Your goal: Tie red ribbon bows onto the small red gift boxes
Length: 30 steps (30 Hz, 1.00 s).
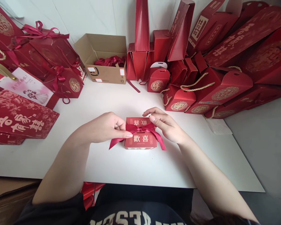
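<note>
A small red gift box (141, 143) with gold and white Chinese characters sits on the white table in front of me. Around it runs a dark red satin ribbon (158, 139), knotted in a bow on top, its two tails hanging to the left and right. My left hand (110, 126) pinches the ribbon at the bow's left side between thumb and curled fingers. On the opposite side, my right hand (165, 125) has its fingers apart, with the thumb tip close to the bow's right loop; whether it touches the ribbon I cannot tell.
A cardboard box (110, 76) with loose red ribbons stands at the back of the white table (103, 162). Red gift boxes with bows (67, 84) and a red gift bag (25, 115) are at left. Several red boxes with rope handles (227, 90) crowd the right, against the wall.
</note>
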Each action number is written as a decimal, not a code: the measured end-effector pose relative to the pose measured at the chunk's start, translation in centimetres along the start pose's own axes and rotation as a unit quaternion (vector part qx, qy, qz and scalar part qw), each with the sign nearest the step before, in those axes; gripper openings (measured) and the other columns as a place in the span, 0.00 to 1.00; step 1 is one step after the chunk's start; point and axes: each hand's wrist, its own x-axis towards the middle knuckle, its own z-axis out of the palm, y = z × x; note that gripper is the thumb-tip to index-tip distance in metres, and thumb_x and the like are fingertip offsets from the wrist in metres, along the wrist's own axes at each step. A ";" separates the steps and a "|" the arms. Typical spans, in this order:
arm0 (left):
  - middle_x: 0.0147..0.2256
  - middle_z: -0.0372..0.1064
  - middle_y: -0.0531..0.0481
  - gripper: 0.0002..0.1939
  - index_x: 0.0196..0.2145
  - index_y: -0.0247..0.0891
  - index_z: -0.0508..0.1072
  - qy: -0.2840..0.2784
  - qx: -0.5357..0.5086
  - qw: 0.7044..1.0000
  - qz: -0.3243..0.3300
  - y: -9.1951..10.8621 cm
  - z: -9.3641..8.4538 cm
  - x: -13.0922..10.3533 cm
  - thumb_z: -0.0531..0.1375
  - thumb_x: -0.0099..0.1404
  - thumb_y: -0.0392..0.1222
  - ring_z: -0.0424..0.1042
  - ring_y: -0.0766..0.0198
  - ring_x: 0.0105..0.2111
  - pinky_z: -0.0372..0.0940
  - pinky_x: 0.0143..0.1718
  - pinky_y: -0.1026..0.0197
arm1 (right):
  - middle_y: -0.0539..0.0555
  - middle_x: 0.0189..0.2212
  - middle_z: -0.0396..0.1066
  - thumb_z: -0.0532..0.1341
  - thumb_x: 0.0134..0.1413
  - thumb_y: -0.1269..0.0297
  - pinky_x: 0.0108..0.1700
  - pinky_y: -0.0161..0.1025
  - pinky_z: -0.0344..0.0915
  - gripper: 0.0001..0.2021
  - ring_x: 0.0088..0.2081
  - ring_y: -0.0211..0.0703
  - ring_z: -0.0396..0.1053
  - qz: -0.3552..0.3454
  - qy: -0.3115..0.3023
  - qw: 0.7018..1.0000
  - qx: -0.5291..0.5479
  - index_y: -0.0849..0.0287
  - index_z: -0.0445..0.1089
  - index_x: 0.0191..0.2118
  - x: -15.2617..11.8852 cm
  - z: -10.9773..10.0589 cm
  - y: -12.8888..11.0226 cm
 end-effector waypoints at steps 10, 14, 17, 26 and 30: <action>0.20 0.65 0.55 0.18 0.24 0.38 0.67 -0.038 -0.034 0.999 0.011 -0.9 -1.1 0.0 0.68 0.53 0.54 0.61 0.69 0.21 0.54 0.22 0.66 | 0.52 0.49 0.66 0.52 0.69 0.54 0.43 0.40 0.66 0.19 0.37 0.36 0.69 -0.001 0.007 0.999 0.051 0.56 0.74 0.33 0.1 0.0 -0.3; 0.27 0.61 0.57 0.16 0.40 0.42 0.69 0.082 -0.071 0.990 0.094 -1.2 -1.1 0.6 0.64 0.60 0.53 0.61 0.69 0.27 0.59 0.29 0.66 | 0.54 0.51 0.68 0.58 0.65 0.55 0.55 0.44 0.62 0.17 0.52 0.44 0.67 -0.022 -0.001 0.999 0.040 0.57 0.71 0.27 0.2 -0.1 -0.3; 0.29 0.59 0.56 0.15 0.41 0.41 0.72 0.052 -0.060 0.989 0.125 -1.2 -0.9 1.2 0.64 0.61 0.52 0.60 0.69 0.28 0.58 0.30 0.66 | 0.54 0.53 0.67 0.61 0.62 0.58 0.57 0.46 0.60 0.14 0.56 0.46 0.65 -0.021 -0.010 0.999 0.038 0.57 0.70 0.26 0.1 -0.4 -0.1; 0.22 0.58 0.57 0.11 0.33 0.38 0.76 -0.003 -0.095 0.986 0.140 -1.3 -0.5 2.1 0.64 0.61 0.49 0.55 0.71 0.23 0.53 0.25 0.66 | 0.54 0.59 0.64 0.61 0.63 0.58 0.58 0.47 0.61 0.12 0.60 0.48 0.63 0.002 -0.071 0.996 0.061 0.56 0.73 0.29 -0.3 -1.2 0.0; 0.22 0.64 0.54 0.13 0.29 0.36 0.74 -0.056 -0.125 0.978 0.155 -1.2 -0.5 2.0 0.61 0.64 0.49 0.61 0.71 0.22 0.57 0.25 0.67 | 0.54 0.58 0.65 0.61 0.63 0.59 0.56 0.44 0.64 0.14 0.59 0.48 0.64 0.007 -0.075 0.994 0.074 0.57 0.74 0.28 -0.3 -1.2 0.2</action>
